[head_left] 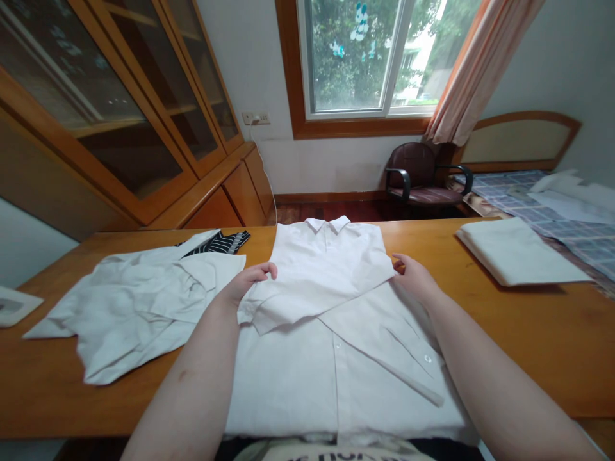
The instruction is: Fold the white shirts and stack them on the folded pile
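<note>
the collared white shirt (331,262) lies over buttoned white cloth (283,378) on the tabletop (528,333) — the left hand (252,278) pinches its left edge, the right hand (414,276) pinches the right one; holding both edges level and lightly taut should help avoid creasing the front

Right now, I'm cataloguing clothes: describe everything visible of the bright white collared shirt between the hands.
The bright white collared shirt looks thin and woven, lightly creased, front up, its pointed collar at the far edge of the wooden table. Its near part overlaps greyer white buttoned fabric, possibly its own. The left hand holds its left side, the right hand its right edge.
</note>
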Action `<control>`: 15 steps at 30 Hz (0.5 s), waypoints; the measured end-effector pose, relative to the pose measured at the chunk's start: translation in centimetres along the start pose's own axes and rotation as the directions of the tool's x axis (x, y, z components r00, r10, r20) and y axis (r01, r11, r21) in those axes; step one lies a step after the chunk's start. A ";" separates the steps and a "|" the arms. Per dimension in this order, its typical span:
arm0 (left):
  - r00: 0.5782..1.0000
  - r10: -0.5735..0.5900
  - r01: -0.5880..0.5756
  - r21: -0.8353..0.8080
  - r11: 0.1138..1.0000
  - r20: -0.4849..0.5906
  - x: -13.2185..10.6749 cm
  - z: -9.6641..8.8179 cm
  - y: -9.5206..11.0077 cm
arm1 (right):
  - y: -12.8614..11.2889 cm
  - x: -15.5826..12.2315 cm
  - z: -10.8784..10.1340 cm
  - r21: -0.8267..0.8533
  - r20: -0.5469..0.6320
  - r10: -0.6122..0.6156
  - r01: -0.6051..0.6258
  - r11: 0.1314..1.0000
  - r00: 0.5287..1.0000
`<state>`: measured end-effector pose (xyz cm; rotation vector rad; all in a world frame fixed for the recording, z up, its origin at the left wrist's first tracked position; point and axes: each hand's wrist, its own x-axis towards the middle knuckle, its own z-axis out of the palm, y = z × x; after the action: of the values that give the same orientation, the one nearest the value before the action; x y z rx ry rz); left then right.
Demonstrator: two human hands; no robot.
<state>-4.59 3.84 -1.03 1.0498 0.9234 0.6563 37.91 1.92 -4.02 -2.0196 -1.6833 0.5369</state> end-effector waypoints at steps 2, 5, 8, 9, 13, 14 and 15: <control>1.000 -0.002 0.002 -0.012 1.000 0.019 0.2 0.0 -0.2 | -0.4 -0.1 0.0 -0.053 -0.013 0.011 -0.011 0.999 1.000; 1.000 -0.023 0.023 0.028 0.999 0.008 0.4 0.4 -0.2 | -0.9 -0.3 -0.2 -0.104 -0.026 0.022 -0.024 0.994 0.999; 0.998 -0.066 0.067 0.097 0.993 -0.009 0.6 1.0 0.0 | -0.6 -0.1 -0.5 -0.140 -0.120 0.047 -0.064 0.988 0.992; 0.997 -0.076 0.077 0.120 0.990 -0.012 0.6 1.2 0.0 | -0.3 0.0 -0.6 -0.148 -0.164 0.065 -0.090 0.985 0.984; 0.992 -0.124 0.125 0.217 0.968 -0.022 0.4 1.5 -0.2 | 1.2 0.8 -1.1 -0.158 -0.219 0.160 -0.197 0.968 0.962; 0.988 -0.153 0.152 0.242 0.958 -0.016 0.3 1.5 -0.3 | 1.5 1.0 -1.1 -0.157 -0.200 0.183 -0.216 0.964 0.962; 0.983 -0.185 0.180 0.271 0.946 -0.006 0.2 1.6 -0.4 | 1.6 1.1 -1.1 -0.155 -0.182 0.197 -0.226 0.962 0.963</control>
<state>-3.10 3.18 -1.15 1.1922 1.1004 0.3710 40.07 2.61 -4.04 -2.3193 -1.4690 0.2879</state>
